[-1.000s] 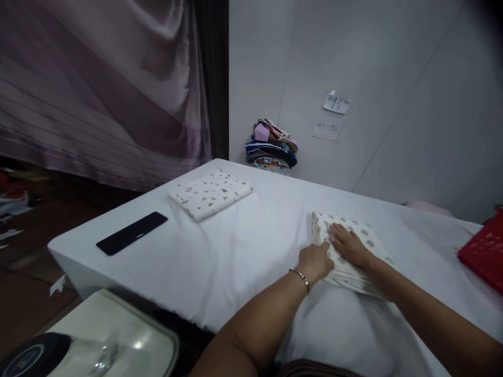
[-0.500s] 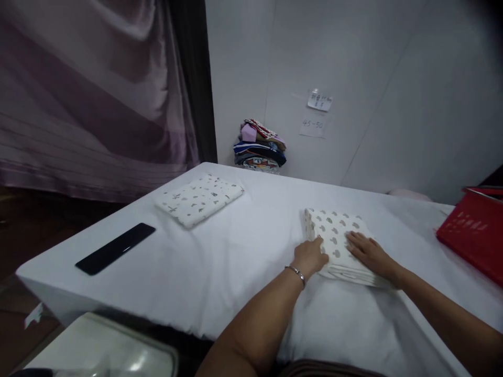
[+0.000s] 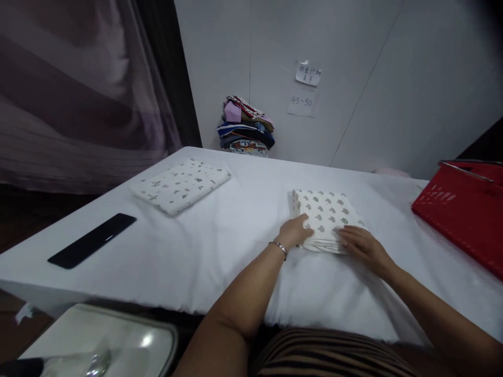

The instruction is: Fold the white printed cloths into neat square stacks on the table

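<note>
A folded white cloth (image 3: 324, 212) printed with grey mushrooms and a few green marks lies on the white-covered table (image 3: 228, 251). At its near left corner is my left hand (image 3: 294, 231), which wears a silver bracelet. Its thumb and index finger rest on the cloth's edge, and the other fingers are curled and partly hidden. My right hand (image 3: 363, 248) lies along the near right side, fingers stretched out and touching the cloth.
Another folded patterned cloth (image 3: 183, 186) lies farther left, behind a dark flat panel (image 3: 94, 241). A red basket (image 3: 459, 214) with a metal handle stands at the right. Folded fabrics (image 3: 245, 128) are stacked by the wall. A pale, shiny-topped object (image 3: 102, 335) is at the lower left.
My right hand has slid from the top of the cloth toward its near right edge, its fingers still straight. My left hand stays at the left corner. The camera view has shifted.
</note>
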### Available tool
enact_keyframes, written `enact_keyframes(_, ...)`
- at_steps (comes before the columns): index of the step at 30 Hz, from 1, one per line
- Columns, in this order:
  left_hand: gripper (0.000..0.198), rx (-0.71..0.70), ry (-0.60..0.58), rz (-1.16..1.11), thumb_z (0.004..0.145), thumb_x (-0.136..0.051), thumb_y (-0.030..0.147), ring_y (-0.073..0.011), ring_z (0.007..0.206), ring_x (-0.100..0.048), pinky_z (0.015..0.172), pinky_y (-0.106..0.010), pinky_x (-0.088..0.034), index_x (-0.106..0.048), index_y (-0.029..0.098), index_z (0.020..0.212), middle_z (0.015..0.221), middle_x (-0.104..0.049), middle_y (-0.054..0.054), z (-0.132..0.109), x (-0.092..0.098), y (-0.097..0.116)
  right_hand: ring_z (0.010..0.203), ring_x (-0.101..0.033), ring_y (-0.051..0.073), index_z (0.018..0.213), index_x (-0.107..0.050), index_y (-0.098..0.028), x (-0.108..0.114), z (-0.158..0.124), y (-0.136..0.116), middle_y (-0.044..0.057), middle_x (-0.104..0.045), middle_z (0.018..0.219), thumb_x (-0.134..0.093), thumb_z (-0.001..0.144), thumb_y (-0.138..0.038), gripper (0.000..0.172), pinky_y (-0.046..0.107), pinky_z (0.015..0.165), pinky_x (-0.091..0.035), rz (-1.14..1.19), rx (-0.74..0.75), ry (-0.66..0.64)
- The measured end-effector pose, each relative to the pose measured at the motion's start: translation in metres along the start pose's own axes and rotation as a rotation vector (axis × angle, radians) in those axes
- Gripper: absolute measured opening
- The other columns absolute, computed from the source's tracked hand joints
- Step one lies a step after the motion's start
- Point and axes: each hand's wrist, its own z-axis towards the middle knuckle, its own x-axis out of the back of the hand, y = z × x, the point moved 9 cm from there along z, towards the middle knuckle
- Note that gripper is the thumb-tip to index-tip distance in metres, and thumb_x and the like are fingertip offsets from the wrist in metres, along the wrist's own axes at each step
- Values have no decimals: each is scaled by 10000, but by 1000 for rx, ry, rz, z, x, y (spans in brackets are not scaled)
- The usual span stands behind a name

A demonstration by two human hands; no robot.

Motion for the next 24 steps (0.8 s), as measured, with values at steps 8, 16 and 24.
enact_keyframes(8,835,25,-121,-237,698,-609,586,-183,841,-614,529,-203,-462,-288,310,1417,1286,-532,-47,-3,-2,-5,933,-580,226,1048,-660,-251,-13,21,-34,71,-634,1003,-414,925,-361,296,381,773,-510,50,41,-49)
enact_keyframes(16,874,20,-177,-245,686,-642,538,-158,760,-602,521,-193,-466,-236,319,1429,1077,-619,-31,-3,-5,-5,864,-570,216,963,-654,-219,-6,20,-39,84,-618,925,-419,923,-295,251,362,718,-495,56,74,38)
enact_keyframes(24,815,41,-170,-259,700,-648,473,-152,724,-591,500,-191,-460,-279,325,1412,1062,-609,-38,-4,-3,-4,861,-569,221,1062,-626,-246,-14,14,-42,80,-616,942,-457,913,-316,236,375,724,-483,44,133,-52)
